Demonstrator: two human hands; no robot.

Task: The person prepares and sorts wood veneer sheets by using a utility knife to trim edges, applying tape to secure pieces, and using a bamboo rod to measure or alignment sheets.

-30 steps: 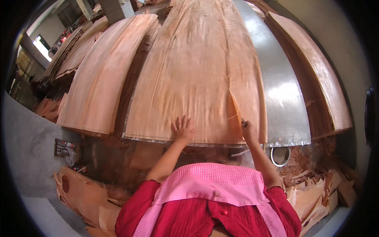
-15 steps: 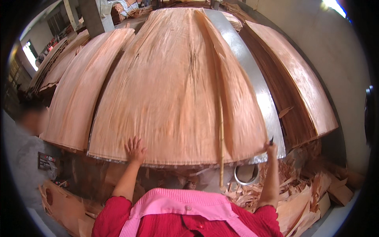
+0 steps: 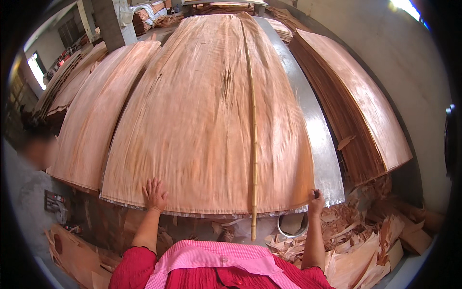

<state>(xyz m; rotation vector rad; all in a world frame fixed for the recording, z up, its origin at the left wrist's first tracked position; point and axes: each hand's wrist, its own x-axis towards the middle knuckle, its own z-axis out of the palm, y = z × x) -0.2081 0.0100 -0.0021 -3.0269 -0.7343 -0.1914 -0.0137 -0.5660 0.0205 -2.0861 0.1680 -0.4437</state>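
Note:
A broad, pinkish-tan wood veneer sheet covers most of the table in front of me, with dark splits near its far middle. My left hand lies on its near left edge, fingers spread and flat. At the near right corner, my right hand is closed on a small dark object; only its dark tip shows, so its kind is unclear. A thin jointed bamboo pole lies lengthwise on the sheet, right of its middle, its near end jutting past the edge.
Along the sheet's right side runs a shiny metal tabletop. Veneer stacks stand left and right. Veneer scraps are heaped below on the right, beside a round metal-rimmed container. A person is at the far left.
The bamboo pole has shifted left, and the raised fold along the sheet's right side now lies flatter. Both my hands have come slightly left and nearer to me.

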